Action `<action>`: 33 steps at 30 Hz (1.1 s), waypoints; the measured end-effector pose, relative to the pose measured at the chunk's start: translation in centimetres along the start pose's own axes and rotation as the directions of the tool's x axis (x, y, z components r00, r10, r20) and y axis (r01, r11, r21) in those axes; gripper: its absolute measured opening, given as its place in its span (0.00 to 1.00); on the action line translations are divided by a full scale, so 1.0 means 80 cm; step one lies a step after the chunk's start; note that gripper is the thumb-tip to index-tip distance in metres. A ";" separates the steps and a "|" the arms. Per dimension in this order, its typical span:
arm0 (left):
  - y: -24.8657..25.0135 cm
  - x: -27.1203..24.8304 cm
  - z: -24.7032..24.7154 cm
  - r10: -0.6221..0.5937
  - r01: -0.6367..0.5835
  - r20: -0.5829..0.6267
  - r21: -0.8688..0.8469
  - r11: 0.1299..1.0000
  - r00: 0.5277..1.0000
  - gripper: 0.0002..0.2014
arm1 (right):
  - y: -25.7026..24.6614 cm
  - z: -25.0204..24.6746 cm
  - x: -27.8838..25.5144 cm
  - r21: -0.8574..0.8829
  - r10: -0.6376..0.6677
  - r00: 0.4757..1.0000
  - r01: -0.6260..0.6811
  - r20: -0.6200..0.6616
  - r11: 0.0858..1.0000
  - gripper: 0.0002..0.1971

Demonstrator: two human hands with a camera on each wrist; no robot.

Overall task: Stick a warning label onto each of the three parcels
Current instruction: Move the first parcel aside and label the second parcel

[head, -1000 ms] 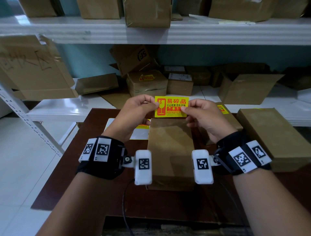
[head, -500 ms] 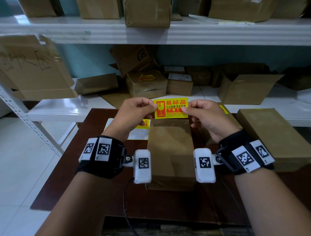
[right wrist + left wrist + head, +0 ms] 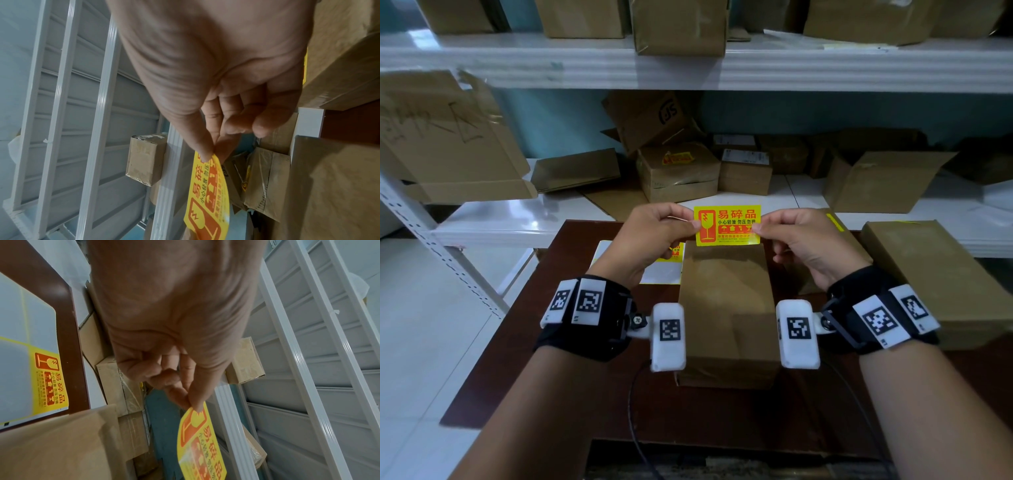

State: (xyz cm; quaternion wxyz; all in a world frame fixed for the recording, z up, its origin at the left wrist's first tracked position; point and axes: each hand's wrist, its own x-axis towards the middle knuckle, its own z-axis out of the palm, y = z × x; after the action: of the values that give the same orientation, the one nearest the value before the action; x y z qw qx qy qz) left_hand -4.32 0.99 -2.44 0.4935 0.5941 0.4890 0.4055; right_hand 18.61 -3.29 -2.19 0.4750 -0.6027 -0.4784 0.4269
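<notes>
A yellow and red warning label [image 3: 727, 225] [image 3: 200, 443] [image 3: 209, 194] hangs in the air above the far end of the middle brown parcel [image 3: 727, 308]. My left hand [image 3: 654, 236] [image 3: 191, 402] pinches its left edge between thumb and finger. My right hand [image 3: 803, 236] [image 3: 211, 152] pinches its right edge the same way. A second parcel [image 3: 839, 226], with a yellow label on top, lies behind my right hand. A third, larger parcel [image 3: 935, 274] lies at the right. The white label sheet [image 3: 657, 270] [image 3: 30, 353], one yellow label left on it, lies under my left hand.
The parcels lie on a dark brown table [image 3: 571, 377]. White shelving [image 3: 517, 219] behind and above holds several cardboard boxes [image 3: 678, 171], one with a yellow label. A black cable [image 3: 635, 411] runs off the table's near edge.
Both hands have lowered the label a little toward the middle parcel, still pinching its two edges.
</notes>
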 end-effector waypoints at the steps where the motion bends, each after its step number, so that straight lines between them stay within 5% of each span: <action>1: -0.001 0.001 0.000 -0.003 0.003 -0.001 -0.004 1.000 1.000 0.03 | 0.000 0.000 0.000 -0.009 0.002 1.000 -0.002 -0.002 1.000 0.08; 7: -0.011 0.005 -0.002 -0.028 0.028 0.003 0.009 1.000 1.000 0.02 | 0.003 0.003 0.004 -0.035 0.032 0.999 -0.032 0.008 0.999 0.12; 14: -0.018 0.008 -0.002 -0.078 0.078 0.004 -0.001 0.997 0.997 0.13 | 0.011 0.004 0.007 -0.073 0.077 0.997 -0.075 0.021 0.995 0.13; 33: -0.023 0.008 0.002 -0.112 0.113 0.023 -0.015 0.994 0.993 0.07 | 0.020 0.000 0.007 -0.086 0.102 0.994 -0.098 0.040 0.991 0.12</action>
State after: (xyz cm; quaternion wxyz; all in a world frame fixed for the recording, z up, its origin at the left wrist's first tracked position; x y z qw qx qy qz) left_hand -4.37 1.67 -4.26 0.5256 0.5661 0.5130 0.3743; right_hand 18.99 -2.91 -3.80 0.4164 -0.6358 -0.4756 0.4430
